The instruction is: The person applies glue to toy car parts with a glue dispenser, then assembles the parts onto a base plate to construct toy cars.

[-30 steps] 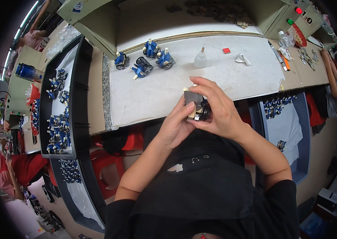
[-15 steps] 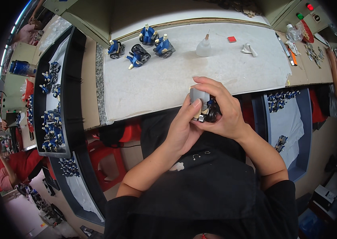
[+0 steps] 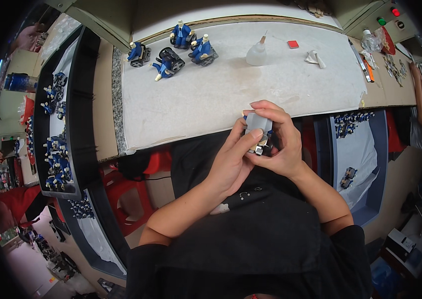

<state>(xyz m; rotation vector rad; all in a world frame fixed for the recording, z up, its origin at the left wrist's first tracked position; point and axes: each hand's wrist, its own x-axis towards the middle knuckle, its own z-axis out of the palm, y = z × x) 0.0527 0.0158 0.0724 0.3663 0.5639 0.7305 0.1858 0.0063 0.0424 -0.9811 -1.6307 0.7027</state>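
Observation:
Just past the bench's near edge, both my hands are closed around a small wheelchair figurine (image 3: 259, 122) with a flat grey back turned upward. My left hand (image 3: 232, 157) grips it from the left, its thumb pressed on the lower end of the grey part. From the right, my right hand (image 3: 286, 144) curls round it, fingers over the far end. Most of the blue figure and the wheels is hidden by my fingers. Farther back on the white-covered bench (image 3: 196, 104) are several blue-suited wheelchair figurines (image 3: 203, 50), one tipped over.
On the bench are a needle-tipped squeeze bottle (image 3: 256, 55), a red square (image 3: 293, 44), crumpled white tissue (image 3: 315, 59) and an orange cutter (image 3: 369, 73). A black tray (image 3: 82, 99) of figurines stands left; a grey-blue tray (image 3: 381, 164) lies lower right. Another person's arm (image 3: 419, 89) shows far right.
The figurine has turned in my hands: the grey back shows more fully and the dark wheel less. My fingers have shifted slightly right with it. The whole view has moved a little.

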